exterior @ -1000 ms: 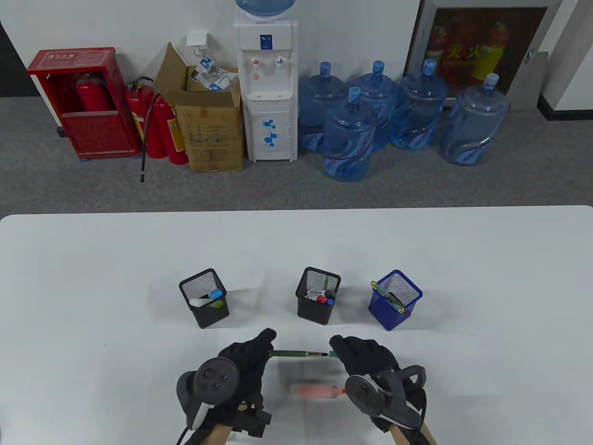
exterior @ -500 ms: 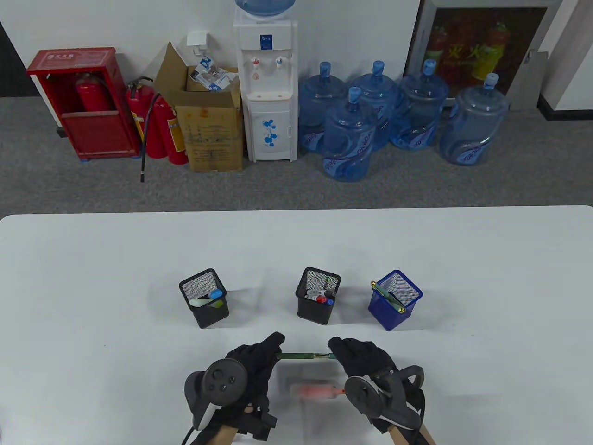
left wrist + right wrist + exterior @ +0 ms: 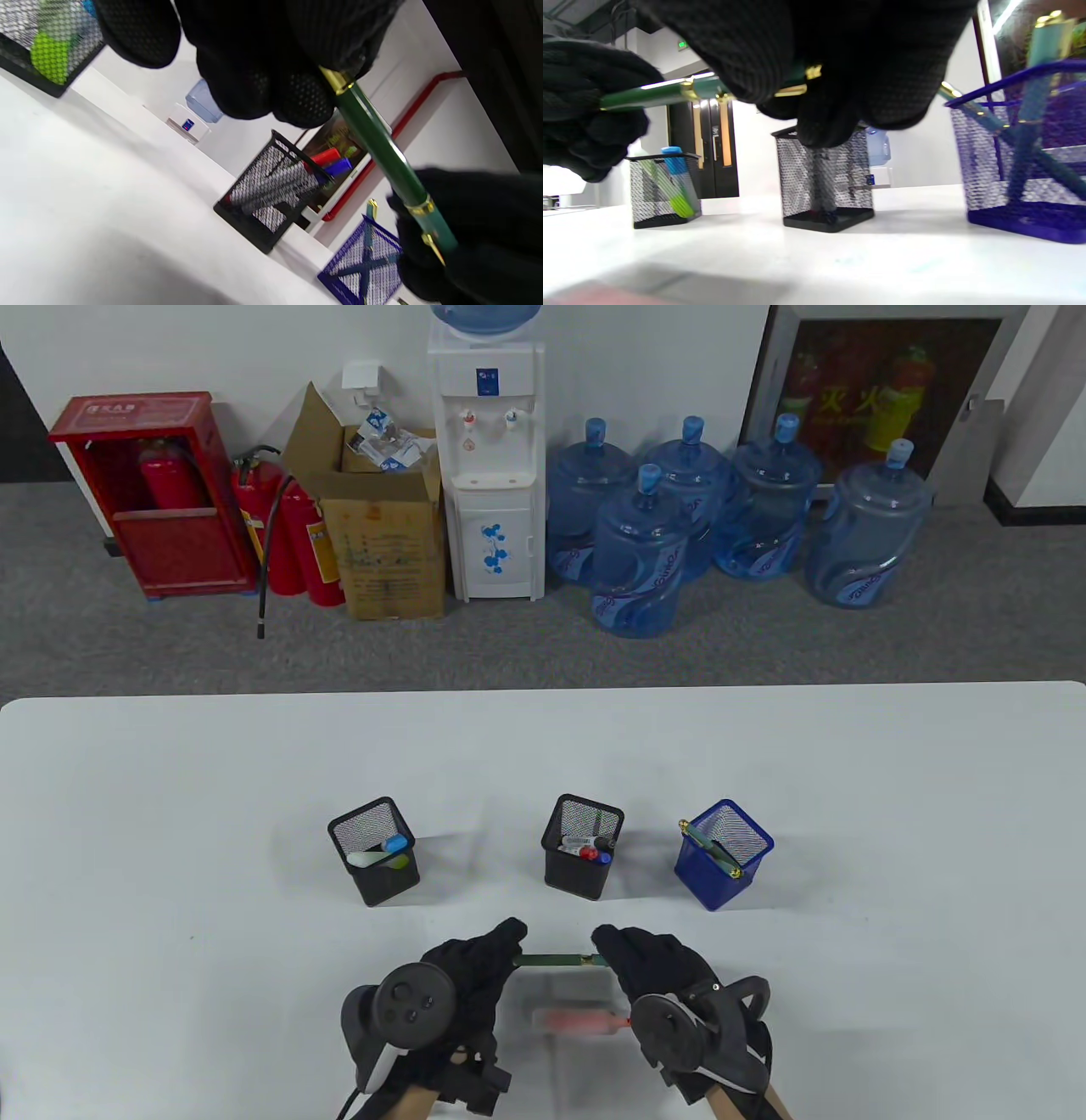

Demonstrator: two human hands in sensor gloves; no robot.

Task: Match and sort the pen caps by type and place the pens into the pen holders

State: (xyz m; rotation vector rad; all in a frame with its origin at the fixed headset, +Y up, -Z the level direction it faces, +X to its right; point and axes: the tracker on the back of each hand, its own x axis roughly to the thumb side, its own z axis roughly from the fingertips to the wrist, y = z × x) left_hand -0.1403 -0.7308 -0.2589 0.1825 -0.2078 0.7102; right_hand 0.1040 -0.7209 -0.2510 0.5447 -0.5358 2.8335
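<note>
The left hand (image 3: 462, 980) and right hand (image 3: 653, 971) each pinch 1 end of a green pen (image 3: 556, 959), held level above the worktop (image 3: 891, 831), near the 3 mesh holders.

Green pen (image 3: 384, 150): glossy, gold metal bands. Gloves: black matt knit. Pen holders (image 3: 823, 182): wire mesh, probably metal.

Both hands, left (image 3: 471, 976) and right (image 3: 657, 963), wear black knit gloves with dotted fingertip texture; dark round-faced trackers ride their backs, a white strap trailing left, bare forearms showing below.
</note>
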